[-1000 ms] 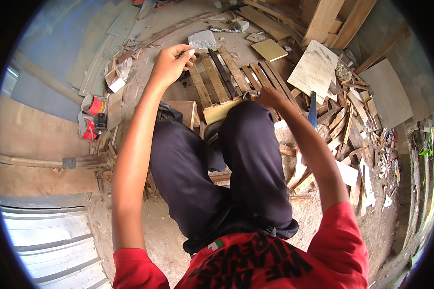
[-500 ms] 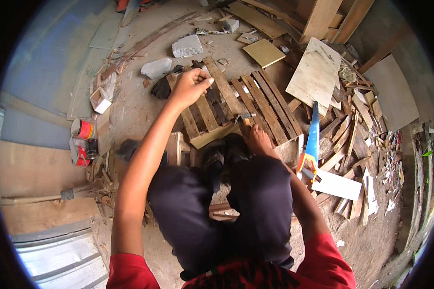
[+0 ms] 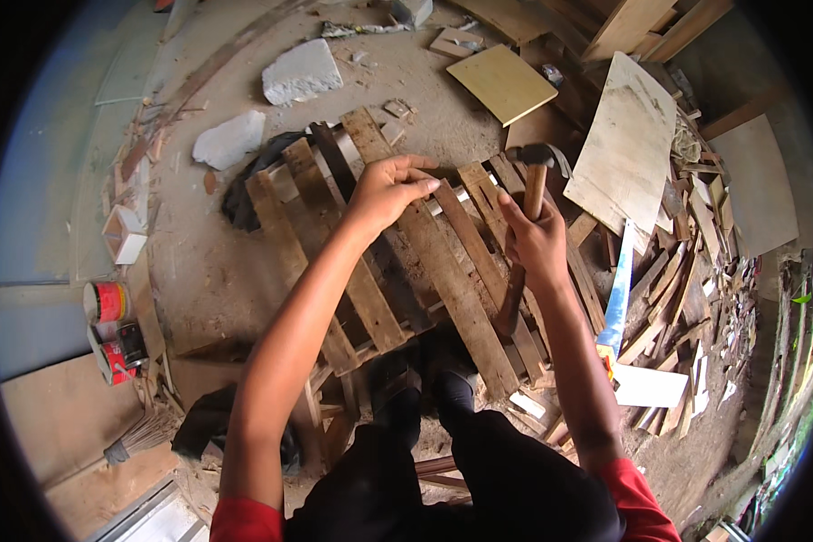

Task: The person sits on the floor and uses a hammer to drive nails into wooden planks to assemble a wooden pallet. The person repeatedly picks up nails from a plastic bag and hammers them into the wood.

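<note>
My right hand (image 3: 537, 244) is wrapped round the wooden handle of a hammer (image 3: 535, 188), whose dark metal head points away from me above the slats. My left hand (image 3: 390, 194) is over a slatted wooden frame (image 3: 447, 275), its thumb and fingers drawn together near the upper part of a slat. Whatever those fingertips hold, if anything, is too small to make out. The frame's rough brown slats lie side by side with gaps, just beyond my feet.
A handsaw (image 3: 619, 289) with a blue blade leans at the right, beside heaped wood scraps (image 3: 668, 289). Pale stone blocks (image 3: 303, 72) lie at the far left, a yellowish board (image 3: 501, 83) farther right. Red-labelled cans (image 3: 108, 303) stand at the left edge.
My right hand has lifted the hammer from low near my feet to above the slats. My left hand stays over the slats, and my view has shifted, showing more of the frame.
</note>
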The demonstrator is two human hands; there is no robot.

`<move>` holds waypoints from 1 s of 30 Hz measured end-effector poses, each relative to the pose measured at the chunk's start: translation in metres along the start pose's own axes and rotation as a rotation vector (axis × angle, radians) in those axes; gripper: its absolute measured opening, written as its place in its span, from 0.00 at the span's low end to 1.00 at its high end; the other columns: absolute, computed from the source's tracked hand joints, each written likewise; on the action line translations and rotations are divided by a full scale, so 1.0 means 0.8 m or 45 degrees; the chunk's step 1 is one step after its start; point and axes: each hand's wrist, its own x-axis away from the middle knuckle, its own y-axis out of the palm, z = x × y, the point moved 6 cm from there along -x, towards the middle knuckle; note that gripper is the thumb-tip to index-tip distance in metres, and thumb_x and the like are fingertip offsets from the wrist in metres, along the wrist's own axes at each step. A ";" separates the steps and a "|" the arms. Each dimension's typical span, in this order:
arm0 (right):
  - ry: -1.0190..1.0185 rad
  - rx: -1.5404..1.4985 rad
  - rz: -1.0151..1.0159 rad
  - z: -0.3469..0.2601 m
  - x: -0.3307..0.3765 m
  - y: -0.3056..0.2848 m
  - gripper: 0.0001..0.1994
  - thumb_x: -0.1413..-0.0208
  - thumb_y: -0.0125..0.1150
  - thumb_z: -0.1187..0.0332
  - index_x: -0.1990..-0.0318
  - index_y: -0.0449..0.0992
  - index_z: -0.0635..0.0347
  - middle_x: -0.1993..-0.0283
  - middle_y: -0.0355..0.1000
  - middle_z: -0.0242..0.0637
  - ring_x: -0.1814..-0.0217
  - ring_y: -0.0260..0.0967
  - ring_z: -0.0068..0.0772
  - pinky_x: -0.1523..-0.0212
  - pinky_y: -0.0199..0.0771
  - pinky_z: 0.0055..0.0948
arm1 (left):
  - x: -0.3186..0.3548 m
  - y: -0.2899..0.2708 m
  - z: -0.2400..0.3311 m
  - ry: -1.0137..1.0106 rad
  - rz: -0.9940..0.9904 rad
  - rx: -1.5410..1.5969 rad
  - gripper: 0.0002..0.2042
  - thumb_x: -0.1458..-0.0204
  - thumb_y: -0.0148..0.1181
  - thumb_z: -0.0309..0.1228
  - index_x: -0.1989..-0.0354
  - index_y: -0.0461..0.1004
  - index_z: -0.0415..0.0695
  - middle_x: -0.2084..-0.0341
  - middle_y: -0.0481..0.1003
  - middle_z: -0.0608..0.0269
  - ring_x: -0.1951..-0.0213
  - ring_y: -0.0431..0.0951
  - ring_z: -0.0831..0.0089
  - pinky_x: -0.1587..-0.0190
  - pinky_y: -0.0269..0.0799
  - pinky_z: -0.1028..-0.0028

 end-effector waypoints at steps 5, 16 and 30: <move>0.126 0.072 -0.151 0.009 -0.027 0.043 0.14 0.38 0.65 0.60 0.66 0.73 0.63 0.84 0.58 0.21 0.87 0.50 0.12 0.86 0.47 0.21 | 0.013 0.014 -0.014 -0.064 -0.005 0.196 0.12 0.41 0.61 0.25 0.50 0.77 0.35 0.59 0.82 0.60 0.58 0.80 0.79 0.55 0.74 0.79; 0.214 0.068 -0.275 0.018 -0.031 0.059 0.17 0.36 0.61 0.58 0.68 0.76 0.67 0.84 0.61 0.24 0.85 0.56 0.15 0.84 0.54 0.24 | 0.017 0.017 -0.019 0.052 -0.019 0.128 0.11 0.40 0.60 0.24 0.51 0.77 0.33 0.58 0.82 0.59 0.56 0.80 0.78 0.52 0.74 0.77; -0.081 0.275 -0.010 0.020 -0.061 0.027 0.19 0.34 0.58 0.53 0.62 0.75 0.63 0.83 0.59 0.21 0.86 0.53 0.13 0.84 0.53 0.20 | -0.029 -0.003 -0.007 0.387 0.136 -0.497 0.10 0.46 0.67 0.27 0.57 0.82 0.36 0.64 0.83 0.55 0.59 0.83 0.70 0.55 0.75 0.74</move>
